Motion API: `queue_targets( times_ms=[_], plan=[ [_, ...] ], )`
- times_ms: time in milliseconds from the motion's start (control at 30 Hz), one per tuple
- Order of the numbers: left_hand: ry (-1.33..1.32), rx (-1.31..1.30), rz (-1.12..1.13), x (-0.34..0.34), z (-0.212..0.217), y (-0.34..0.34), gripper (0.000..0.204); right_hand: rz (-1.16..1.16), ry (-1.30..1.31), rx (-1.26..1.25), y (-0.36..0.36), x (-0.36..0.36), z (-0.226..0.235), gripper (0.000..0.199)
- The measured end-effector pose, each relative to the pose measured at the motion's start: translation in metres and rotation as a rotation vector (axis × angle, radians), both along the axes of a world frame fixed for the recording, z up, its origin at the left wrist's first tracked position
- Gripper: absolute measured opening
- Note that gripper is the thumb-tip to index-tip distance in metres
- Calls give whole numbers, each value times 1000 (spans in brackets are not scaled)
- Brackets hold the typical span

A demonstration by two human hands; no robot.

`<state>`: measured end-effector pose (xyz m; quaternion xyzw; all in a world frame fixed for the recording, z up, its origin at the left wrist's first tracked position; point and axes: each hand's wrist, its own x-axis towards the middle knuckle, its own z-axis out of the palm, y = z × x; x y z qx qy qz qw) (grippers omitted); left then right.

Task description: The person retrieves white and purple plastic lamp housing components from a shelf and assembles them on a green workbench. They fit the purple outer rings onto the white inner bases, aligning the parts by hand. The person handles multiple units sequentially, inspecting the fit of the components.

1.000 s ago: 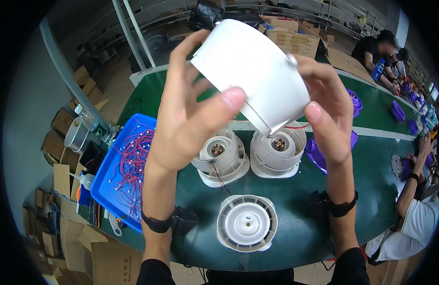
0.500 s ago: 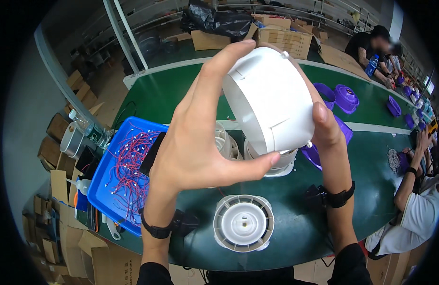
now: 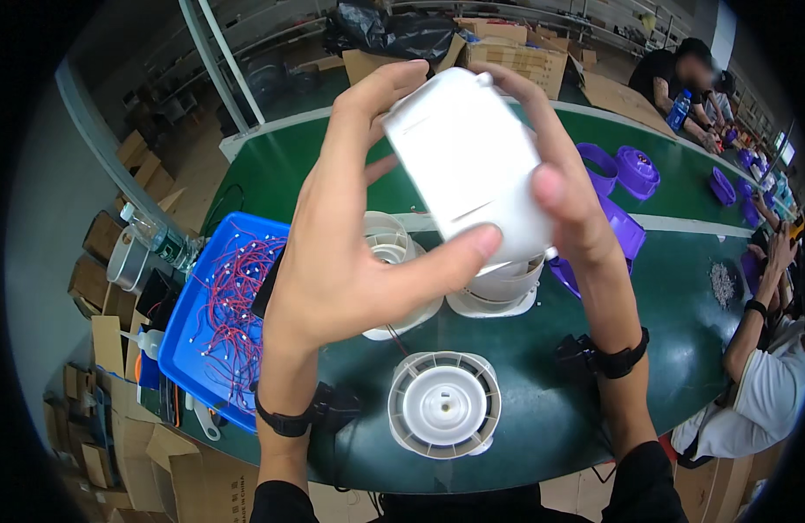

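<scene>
A white plastic housing (image 3: 476,161), slightly smeared by motion, is held up tilted over the table between my two hands. My left hand (image 3: 332,235) grips its left side, thumb along the lower edge. On its right side my right hand (image 3: 568,192) is closed round it, with the thumb pressed on the wall. Below, near the table's front edge, a round white base (image 3: 444,406) with a ribbed ring and a central disc lies face up. Behind it stand two more white round units, a left one (image 3: 389,235) and a right one (image 3: 498,292), partly covered by my hands and the housing.
At the left a blue tray (image 3: 180,349) holds a heap of red wires (image 3: 232,314). Purple plastic parts (image 3: 624,227) lie to the right. A water bottle (image 3: 158,235) stands beyond the tray. Co-workers sit along the right side, and cardboard boxes (image 3: 516,70) stand at the back.
The housing has moved a little left and up and has turned in my hands, so its wall faces me more. Both hands went with it. The base on the table stays in place.
</scene>
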<state>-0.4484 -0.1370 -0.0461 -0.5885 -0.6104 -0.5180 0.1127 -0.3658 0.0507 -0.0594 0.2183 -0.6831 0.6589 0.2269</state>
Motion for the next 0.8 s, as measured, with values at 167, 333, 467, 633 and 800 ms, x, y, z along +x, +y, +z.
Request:
queue_targets(
  times_ms=[167,333,467,633,800],
  plan=[
    [53,-19,63,-2,-3,1,103,-70,-11,7,-11,-4,-8,94],
    [19,-83,25,-11,-1,-3,100,-42,-19,-12,-8,-5,-8,94],
    [-36,-74,25,-8,-3,1,101,-73,-13,-9,-11,-5,-8,95],
    [157,-85,84,-8,-5,1,99,-79,-30,-25,-10,-7,-10,98],
    [35,-53,56,-3,-1,-1,87,-14,-52,48,-2,-3,-5,103]
  ],
)
